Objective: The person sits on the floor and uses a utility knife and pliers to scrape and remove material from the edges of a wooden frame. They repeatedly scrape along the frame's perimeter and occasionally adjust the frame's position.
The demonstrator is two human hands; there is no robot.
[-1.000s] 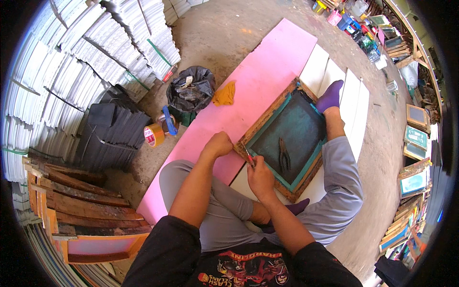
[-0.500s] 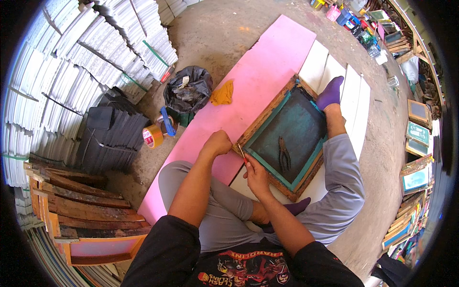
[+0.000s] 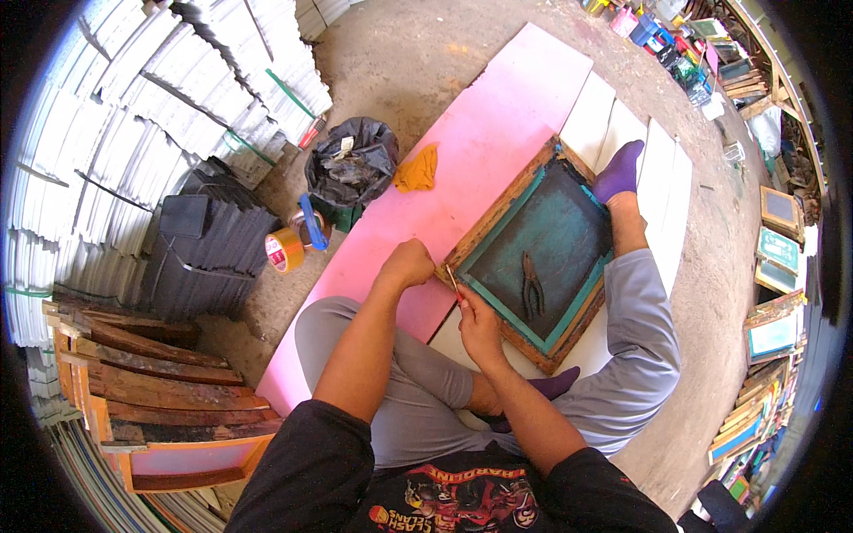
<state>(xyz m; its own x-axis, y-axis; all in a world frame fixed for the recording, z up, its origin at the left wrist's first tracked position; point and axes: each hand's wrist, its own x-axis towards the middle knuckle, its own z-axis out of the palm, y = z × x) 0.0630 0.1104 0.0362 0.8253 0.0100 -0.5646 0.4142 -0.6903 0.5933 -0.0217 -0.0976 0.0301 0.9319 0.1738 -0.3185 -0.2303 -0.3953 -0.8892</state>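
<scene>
A wooden screen frame (image 3: 498, 222) with dark green mesh lies on the pink board (image 3: 498, 133) in front of me. My left hand (image 3: 410, 262) is closed on the frame's near corner. My right hand (image 3: 475, 322) grips a thin stick-like tool (image 3: 452, 278) whose tip touches the frame's near edge, right beside the left hand. A pair of pliers (image 3: 532, 284) rests on the mesh. My legs in grey trousers and purple socks bracket the frame.
A black bag (image 3: 351, 169) of scraps, a yellow rag (image 3: 416, 169) and tape rolls (image 3: 284, 250) sit left of the board. White stacks (image 3: 133, 133) and wooden frames (image 3: 151, 373) fill the left side. More frames line the right edge (image 3: 777, 266).
Both hands stay at the frame's near corner. My right hand has shifted slightly along the edge with the tool.
</scene>
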